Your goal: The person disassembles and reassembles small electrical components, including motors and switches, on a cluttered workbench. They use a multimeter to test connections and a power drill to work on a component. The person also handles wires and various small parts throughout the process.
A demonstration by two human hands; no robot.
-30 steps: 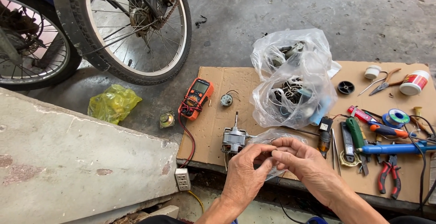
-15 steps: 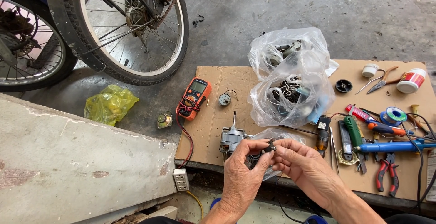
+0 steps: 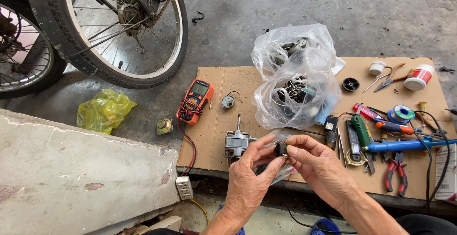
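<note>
While both hands meet at lower centre of the head view, the left hand [image 3: 247, 182] and right hand [image 3: 319, 168] pinch a small black part [image 3: 280, 149] between closed fingertips over clear plastic; it looks light, rigid, best gripped by its sides.

An orange handheld multimeter [image 3: 195, 100] lies on brown flat cardboard [image 3: 240, 80]; a crumpled yellow plastic bag [image 3: 104, 110] rests on grey concrete floor [image 3: 285, 1]; red-handled metal pliers [image 3: 395, 173] lie near a blue soldering iron [image 3: 404, 145].
</note>
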